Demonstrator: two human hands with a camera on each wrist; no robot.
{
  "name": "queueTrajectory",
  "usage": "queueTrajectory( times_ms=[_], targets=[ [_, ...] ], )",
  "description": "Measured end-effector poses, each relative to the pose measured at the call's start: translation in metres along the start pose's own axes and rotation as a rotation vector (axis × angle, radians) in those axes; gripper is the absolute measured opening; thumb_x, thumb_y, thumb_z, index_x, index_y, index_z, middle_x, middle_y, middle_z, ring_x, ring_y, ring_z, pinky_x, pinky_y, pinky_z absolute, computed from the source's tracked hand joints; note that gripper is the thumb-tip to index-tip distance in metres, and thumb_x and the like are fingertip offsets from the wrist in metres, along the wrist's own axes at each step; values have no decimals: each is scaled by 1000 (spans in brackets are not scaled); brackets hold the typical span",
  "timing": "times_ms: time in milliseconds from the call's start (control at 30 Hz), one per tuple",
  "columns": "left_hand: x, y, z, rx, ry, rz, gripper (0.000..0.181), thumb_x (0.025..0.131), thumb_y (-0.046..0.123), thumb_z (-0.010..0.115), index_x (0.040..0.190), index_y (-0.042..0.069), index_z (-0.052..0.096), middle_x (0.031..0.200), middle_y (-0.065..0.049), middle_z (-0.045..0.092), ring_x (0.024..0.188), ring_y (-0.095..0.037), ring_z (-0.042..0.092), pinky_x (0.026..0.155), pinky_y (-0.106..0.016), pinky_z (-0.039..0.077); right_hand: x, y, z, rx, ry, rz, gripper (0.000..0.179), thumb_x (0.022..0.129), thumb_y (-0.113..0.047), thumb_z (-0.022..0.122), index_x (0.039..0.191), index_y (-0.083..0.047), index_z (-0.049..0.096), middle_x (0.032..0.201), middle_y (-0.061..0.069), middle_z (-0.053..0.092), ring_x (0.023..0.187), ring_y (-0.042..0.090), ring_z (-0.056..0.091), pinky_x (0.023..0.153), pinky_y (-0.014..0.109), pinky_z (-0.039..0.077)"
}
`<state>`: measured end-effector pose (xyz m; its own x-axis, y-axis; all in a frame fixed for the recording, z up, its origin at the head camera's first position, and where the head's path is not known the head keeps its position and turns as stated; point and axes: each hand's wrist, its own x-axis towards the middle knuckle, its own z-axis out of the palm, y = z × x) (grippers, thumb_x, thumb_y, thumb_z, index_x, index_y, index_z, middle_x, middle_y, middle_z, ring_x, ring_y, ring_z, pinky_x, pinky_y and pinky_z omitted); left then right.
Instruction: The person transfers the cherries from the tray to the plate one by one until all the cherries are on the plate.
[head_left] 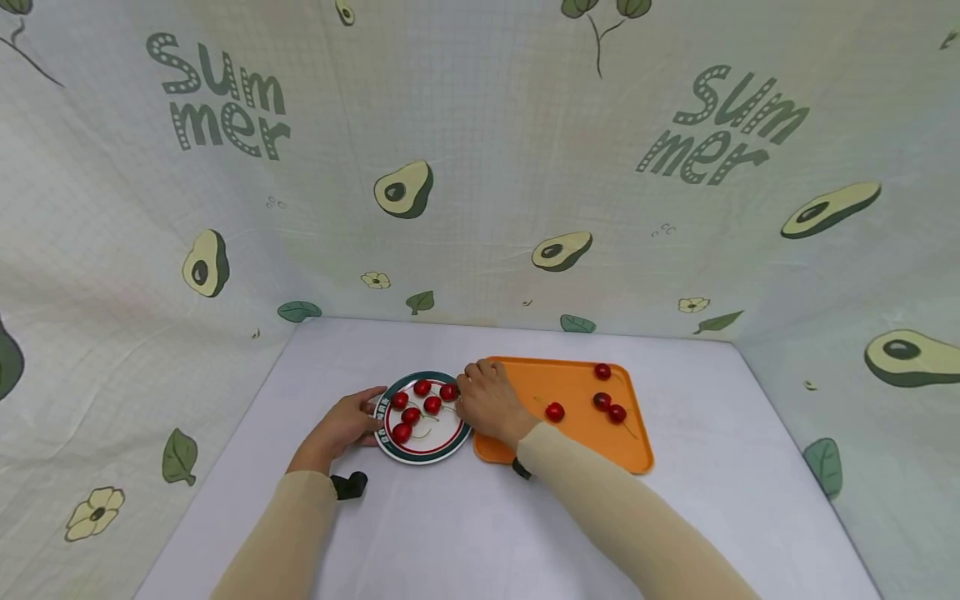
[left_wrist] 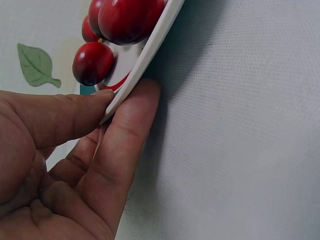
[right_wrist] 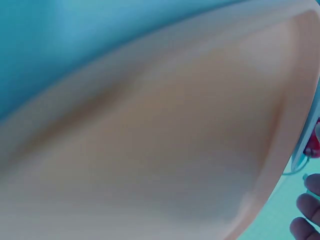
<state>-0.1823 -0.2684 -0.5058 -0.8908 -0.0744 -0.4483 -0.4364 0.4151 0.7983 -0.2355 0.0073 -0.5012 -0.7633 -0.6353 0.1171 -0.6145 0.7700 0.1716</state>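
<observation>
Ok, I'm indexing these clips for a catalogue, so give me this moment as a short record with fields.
Left grip: pinches the rim of the plate
Right grip: at the plate's right edge, beside a cherry; cannot tell whether it holds it
Cherries within plate rim: six visible, counting that one
Orange tray: right of the plate, four cherries visible
Surface: white tabletop
Backdrop: printed cloth with avocados and "summer"
</observation>
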Motion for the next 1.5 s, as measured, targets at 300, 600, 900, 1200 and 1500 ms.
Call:
queueTrajectory(
  times_ms=[300,600,900,1200,1500],
  targets=[
    [3,-3,1,-1,-8,18,73,97,-2,66,163,17,41,133,-22,54,88,-22,65,72,-29,62,-23,19,-2,51,-20,17,51,104,-45,60,142,-11,63,144,8,60,138,32,48,121,60,36],
    [3,-3,0,-10,-21,22,74,97,-3,66,163,16,40,133,-22,54,86,-21,66,72,-31,63,-51,49,-1,54,10,45,59,102,-53,62,143,-11,61,145,10,57,137,34,48,119,60,35],
    [1,-2,-1,-13,-31,33,73,98,-2,65,164,14,39,133,-23,53,87,-22,66,73,-32,63,-73,86,1,107,49,-8,39,101,-39,67,129,-12,71,130,10,62,123,33,52,108,55,44],
    [2,-1,2,-8,-33,25,73,98,-2,64,164,15,38,132,-22,52,87,-22,65,72,-30,63,-90,106,6,157,-52,-19,33,103,-42,61,108,-14,77,116,7,60,105,28,45,91,46,41],
    [1,-1,1,-7,-31,31,73,97,-3,65,164,15,39,130,-22,52,88,-22,65,73,-32,63,-107,128,10,165,-64,81,46,101,-54,62,111,-11,76,114,9,61,108,30,48,101,57,42]
  ],
)
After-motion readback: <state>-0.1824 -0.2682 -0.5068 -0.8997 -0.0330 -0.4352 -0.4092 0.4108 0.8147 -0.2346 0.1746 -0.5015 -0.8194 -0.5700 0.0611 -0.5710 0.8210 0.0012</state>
